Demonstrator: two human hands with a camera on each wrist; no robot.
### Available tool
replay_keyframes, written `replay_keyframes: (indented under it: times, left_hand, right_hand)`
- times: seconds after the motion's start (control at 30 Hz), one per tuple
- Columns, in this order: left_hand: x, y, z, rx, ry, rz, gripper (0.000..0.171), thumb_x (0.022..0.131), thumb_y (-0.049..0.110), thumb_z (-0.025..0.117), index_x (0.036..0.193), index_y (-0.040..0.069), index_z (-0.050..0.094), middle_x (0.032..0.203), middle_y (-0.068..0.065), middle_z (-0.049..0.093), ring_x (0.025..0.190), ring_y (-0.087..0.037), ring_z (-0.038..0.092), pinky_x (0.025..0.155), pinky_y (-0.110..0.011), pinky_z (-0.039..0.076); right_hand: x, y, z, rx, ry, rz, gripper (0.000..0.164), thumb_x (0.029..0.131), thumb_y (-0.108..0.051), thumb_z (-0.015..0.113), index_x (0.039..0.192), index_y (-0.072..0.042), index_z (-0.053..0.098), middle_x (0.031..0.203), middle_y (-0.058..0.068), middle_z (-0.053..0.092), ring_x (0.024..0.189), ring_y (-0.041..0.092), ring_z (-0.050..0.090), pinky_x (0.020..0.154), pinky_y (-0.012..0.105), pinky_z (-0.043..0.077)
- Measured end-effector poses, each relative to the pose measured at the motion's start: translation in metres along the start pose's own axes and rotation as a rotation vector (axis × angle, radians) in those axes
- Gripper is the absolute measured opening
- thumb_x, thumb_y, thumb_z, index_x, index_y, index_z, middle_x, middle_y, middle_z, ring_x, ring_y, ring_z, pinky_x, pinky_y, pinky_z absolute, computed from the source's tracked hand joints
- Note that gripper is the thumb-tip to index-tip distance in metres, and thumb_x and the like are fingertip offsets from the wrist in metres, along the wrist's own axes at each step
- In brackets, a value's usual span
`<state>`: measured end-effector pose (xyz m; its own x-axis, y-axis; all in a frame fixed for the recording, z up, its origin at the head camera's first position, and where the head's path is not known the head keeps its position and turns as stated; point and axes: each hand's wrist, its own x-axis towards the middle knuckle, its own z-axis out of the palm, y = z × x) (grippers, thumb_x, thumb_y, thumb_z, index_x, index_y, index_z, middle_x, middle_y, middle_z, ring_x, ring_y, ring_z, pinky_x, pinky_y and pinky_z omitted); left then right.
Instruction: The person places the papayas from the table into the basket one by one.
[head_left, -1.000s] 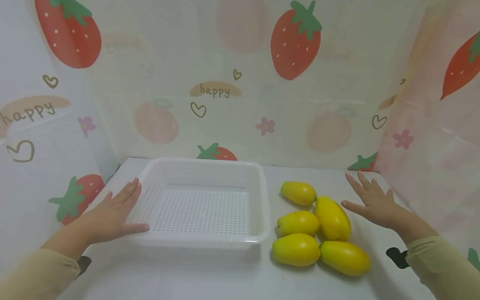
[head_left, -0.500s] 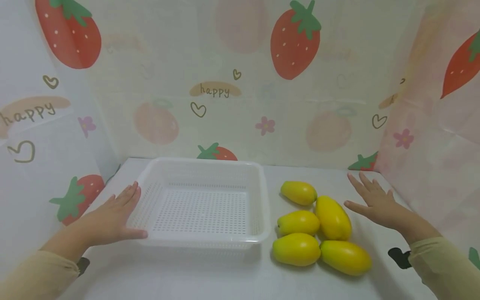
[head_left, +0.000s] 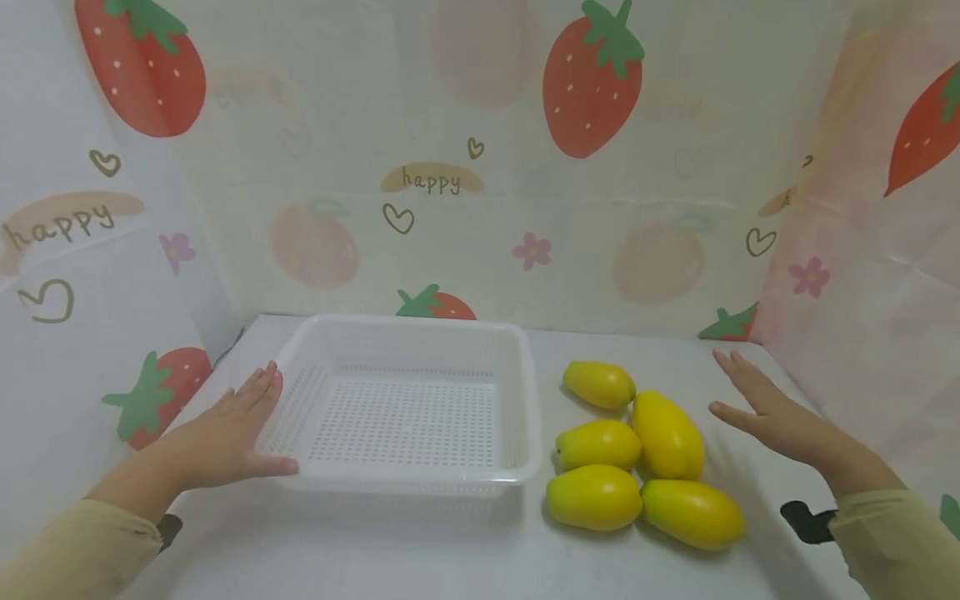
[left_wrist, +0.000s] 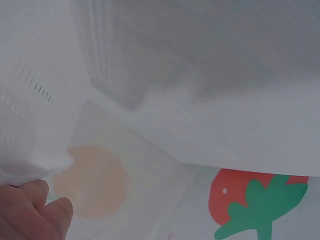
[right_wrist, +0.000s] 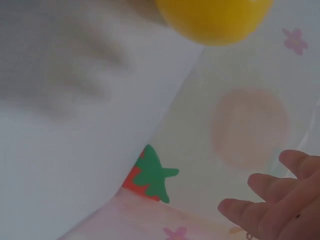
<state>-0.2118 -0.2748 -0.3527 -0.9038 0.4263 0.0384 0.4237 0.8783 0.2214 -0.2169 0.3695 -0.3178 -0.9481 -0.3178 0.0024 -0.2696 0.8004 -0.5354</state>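
A white plastic basket (head_left: 405, 477) with a perforated floor stands left of centre in the head view, nothing in it. My left hand (head_left: 217, 437) is at its left side, fingers extended and thumb apart, over the rim. In the left wrist view the fingertips (left_wrist: 59, 212) are by the basket wall (left_wrist: 30, 100); whether they touch it I cannot tell. To the basket's right lie several yellow papayas (head_left: 594, 498), greenish at one end. Beyond them on the right, my right hand (head_left: 780, 421) hovers with straight fingers, holding nothing. One papaya (right_wrist: 217, 20) shows at the top of the right wrist view.
The white tabletop (head_left: 360, 558) is walled in at the back and both sides by a sheet (head_left: 480, 250) printed with strawberries, hearts and flowers. Its right side panel (head_left: 870, 333) rises close to my right forearm. A dark strap piece (head_left: 806, 522) sits below the right wrist.
My right hand has shifted a little to the right, away from the papayas, and has turned so its fingers look closer together. The left hand, basket and papayas have stayed nearly in place.
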Motion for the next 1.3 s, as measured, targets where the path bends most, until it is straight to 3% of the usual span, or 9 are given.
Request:
replay_keyframes:
  times: [0.2, 0.37, 0.47, 0.6, 0.73, 1.0, 1.17, 1.3]
  left_hand:
    - [0.000, -0.001, 0.001, -0.015, -0.005, -0.002, 0.116, 0.073, 0.064, 0.061, 0.142, -0.009, 0.003, 0.150, -0.026, 0.000, 0.138, -0.038, -0.001, 0.103, -0.063, 0.011]
    - [0.000, -0.002, 0.001, -0.026, -0.013, -0.007, 0.116, 0.072, 0.064, 0.061, 0.142, -0.009, 0.003, 0.150, -0.026, -0.001, 0.138, -0.038, -0.001, 0.104, -0.062, 0.011]
    - [0.000, -0.002, 0.001, -0.029, -0.015, -0.008, 0.116, 0.073, 0.063, 0.061, 0.142, -0.009, 0.002, 0.150, -0.026, -0.001, 0.138, -0.038, -0.001, 0.104, -0.062, 0.011]
    - [0.001, -0.002, 0.001, -0.028, -0.014, -0.006, 0.116, 0.073, 0.063, 0.061, 0.142, -0.009, 0.002, 0.150, -0.026, -0.002, 0.138, -0.039, -0.001, 0.104, -0.062, 0.012]
    - [0.001, -0.001, 0.001, -0.033, -0.019, -0.007, 0.117, 0.073, 0.063, 0.061, 0.143, -0.008, 0.001, 0.150, -0.025, -0.002, 0.138, -0.038, -0.002, 0.104, -0.062, 0.012]
    - [0.000, 0.001, -0.002, -0.044, -0.013, -0.014, 0.117, 0.072, 0.063, 0.062, 0.143, -0.008, 0.001, 0.150, -0.026, -0.001, 0.137, -0.039, -0.001, 0.103, -0.062, 0.013]
    - [-0.001, 0.001, -0.001, -0.044, -0.013, -0.017, 0.117, 0.071, 0.065, 0.061, 0.143, -0.008, 0.003, 0.150, -0.025, -0.001, 0.137, -0.039, 0.000, 0.104, -0.061, 0.014]
    - [0.000, 0.001, -0.001, -0.049, -0.016, -0.015, 0.117, 0.072, 0.064, 0.061, 0.143, -0.007, 0.002, 0.150, -0.025, -0.001, 0.137, -0.039, -0.001, 0.104, -0.061, 0.014]
  right_hand:
    - [-0.008, 0.006, 0.001, 0.113, 0.003, -0.020, 0.073, 0.094, -0.028, 0.048, 0.147, -0.029, -0.002, 0.151, 0.020, -0.008, 0.133, 0.050, -0.002, 0.090, 0.075, 0.009]
    - [-0.014, 0.011, 0.002, 0.179, 0.000, -0.022, 0.065, 0.097, -0.026, 0.042, 0.147, -0.031, 0.001, 0.151, 0.020, 0.007, 0.130, 0.050, 0.014, 0.085, 0.074, 0.022]
    - [-0.018, 0.014, 0.002, 0.204, 0.018, -0.032, 0.060, 0.098, -0.024, 0.041, 0.148, -0.030, 0.007, 0.149, 0.007, 0.023, 0.131, 0.025, 0.029, 0.087, 0.068, 0.029]
    - [-0.023, 0.020, 0.002, 0.217, 0.050, -0.077, 0.053, 0.098, -0.019, 0.040, 0.147, -0.021, 0.019, 0.136, -0.020, 0.036, 0.116, -0.010, 0.037, 0.095, 0.032, 0.038]
    - [-0.028, 0.025, 0.002, 0.268, 0.047, -0.122, 0.048, 0.098, -0.013, 0.039, 0.144, -0.012, 0.027, 0.129, -0.027, 0.041, 0.113, -0.011, 0.043, 0.082, 0.013, 0.037]
    - [-0.033, 0.034, 0.012, 0.370, 0.016, -0.165, 0.049, 0.093, -0.004, 0.048, 0.139, -0.004, 0.031, 0.125, -0.022, 0.049, 0.110, -0.005, 0.050, 0.081, 0.016, 0.046]
    - [-0.040, 0.040, 0.023, 0.353, -0.044, -0.072, 0.050, 0.091, -0.009, 0.053, 0.138, -0.006, 0.035, 0.124, -0.020, 0.050, 0.108, -0.003, 0.051, 0.079, 0.019, 0.047]
    - [-0.044, 0.041, 0.031, 0.366, -0.134, 0.014, 0.051, 0.092, -0.014, 0.052, 0.138, -0.003, 0.033, 0.128, -0.005, 0.051, 0.107, -0.002, 0.051, 0.080, 0.023, 0.047]
